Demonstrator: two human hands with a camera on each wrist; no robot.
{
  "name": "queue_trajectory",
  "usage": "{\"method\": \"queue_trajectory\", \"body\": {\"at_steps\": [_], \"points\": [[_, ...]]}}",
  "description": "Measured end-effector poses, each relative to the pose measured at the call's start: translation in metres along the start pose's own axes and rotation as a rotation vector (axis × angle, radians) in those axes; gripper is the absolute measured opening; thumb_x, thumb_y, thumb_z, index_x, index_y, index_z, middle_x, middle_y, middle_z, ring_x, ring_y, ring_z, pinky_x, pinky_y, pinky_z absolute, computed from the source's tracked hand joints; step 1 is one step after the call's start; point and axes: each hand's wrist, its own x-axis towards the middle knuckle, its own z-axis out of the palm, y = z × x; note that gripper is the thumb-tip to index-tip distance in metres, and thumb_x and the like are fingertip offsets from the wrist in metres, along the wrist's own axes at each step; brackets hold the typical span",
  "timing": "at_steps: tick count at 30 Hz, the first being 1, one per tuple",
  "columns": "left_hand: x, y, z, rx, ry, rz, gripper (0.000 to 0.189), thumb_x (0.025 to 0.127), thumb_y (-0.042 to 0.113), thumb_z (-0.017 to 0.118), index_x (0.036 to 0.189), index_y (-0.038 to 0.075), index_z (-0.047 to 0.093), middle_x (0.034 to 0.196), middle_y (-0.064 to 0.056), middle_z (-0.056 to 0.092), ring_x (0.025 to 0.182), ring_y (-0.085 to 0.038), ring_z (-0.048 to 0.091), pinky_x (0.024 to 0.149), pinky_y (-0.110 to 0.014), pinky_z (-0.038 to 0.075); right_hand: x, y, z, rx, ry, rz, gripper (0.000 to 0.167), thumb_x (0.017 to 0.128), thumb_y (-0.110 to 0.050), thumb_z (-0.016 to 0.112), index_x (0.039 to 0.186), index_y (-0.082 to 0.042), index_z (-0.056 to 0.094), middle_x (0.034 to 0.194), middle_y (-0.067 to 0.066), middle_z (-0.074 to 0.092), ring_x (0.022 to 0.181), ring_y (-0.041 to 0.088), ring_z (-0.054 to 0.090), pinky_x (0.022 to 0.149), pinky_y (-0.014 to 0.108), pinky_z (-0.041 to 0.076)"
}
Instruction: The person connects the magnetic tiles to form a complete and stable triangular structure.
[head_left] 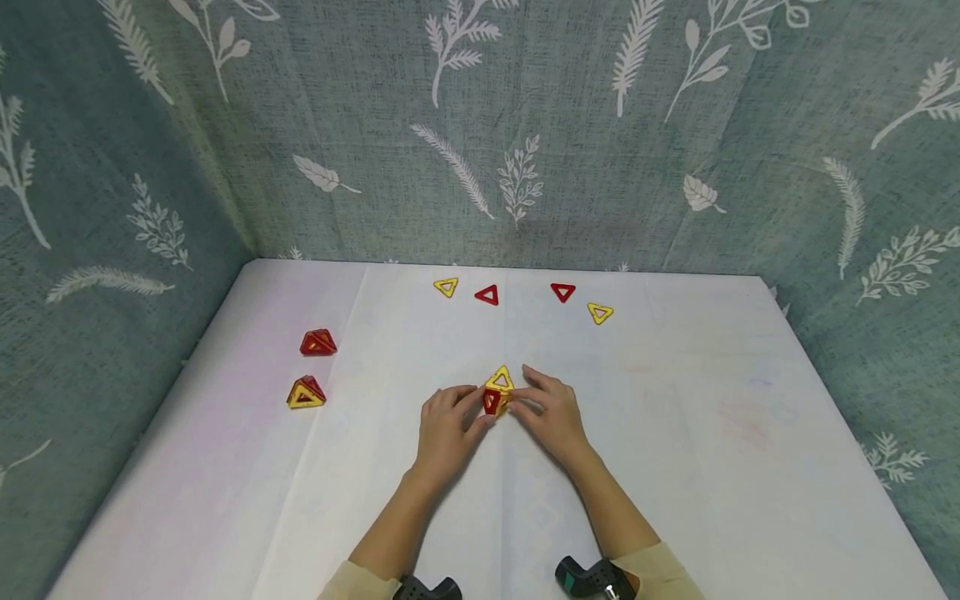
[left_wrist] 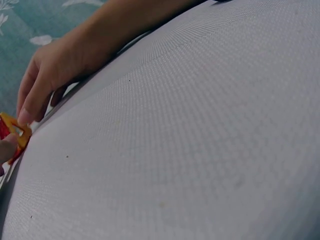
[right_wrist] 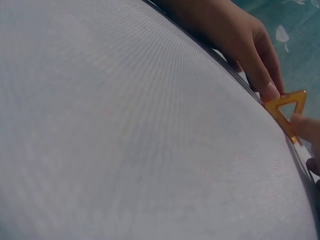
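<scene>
In the head view my left hand [head_left: 448, 429] and right hand [head_left: 553, 417] meet at a small piece made of yellow and red triangular frame tiles [head_left: 500, 379]. Fingertips of the left hand pinch its left side, while those of the right hand pinch its right side. One yellow tile points away from me at the top; a red one shows below it. The left wrist view catches the tiles [left_wrist: 22, 131] at its left edge, between the right hand [left_wrist: 55, 70] and a left fingertip. In the right wrist view, a yellow tile [right_wrist: 299, 100] touches the left thumb and a right fingertip.
Two built red and yellow pyramid-like shapes stand at left, the red one [head_left: 318, 342] behind the yellow-fronted one [head_left: 306, 393]. Loose triangles lie along the back: yellow [head_left: 446, 279], red [head_left: 495, 296], red [head_left: 573, 292] and yellow [head_left: 609, 312]. Patterned cloth [head_left: 480, 183] encloses the white table [head_left: 675, 467].
</scene>
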Motion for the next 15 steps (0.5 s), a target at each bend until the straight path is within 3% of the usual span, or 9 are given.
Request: {"method": "queue_trajectory", "body": {"at_steps": [9,15], "points": [[0.0003,-0.0004,-0.0003,-0.014,-0.008,-0.002,0.042,0.081,0.032,0.073,0.118,0.013,0.067,0.118,-0.007,0.06,0.112,-0.027,0.052,0.099,-0.05,0.034,-0.0023,0.0006,-0.0008,0.048,0.036,-0.021,0.017,0.07,-0.021,0.082,0.08,-0.01,0.075,0.119,0.011,0.065,0.107,0.03,0.059,0.089,0.05,0.041],[-0.0004,-0.001,-0.0005,-0.048,0.041,-0.012,0.029,0.08,0.025,0.074,0.106,0.01,0.072,0.111,-0.005,0.063,0.108,-0.026,0.055,0.097,-0.048,0.036,-0.003,0.0005,-0.0007,0.087,0.063,-0.098,0.016,0.067,-0.019,0.084,0.074,-0.009,0.075,0.116,0.012,0.066,0.105,0.031,0.06,0.087,0.05,0.042]]}}
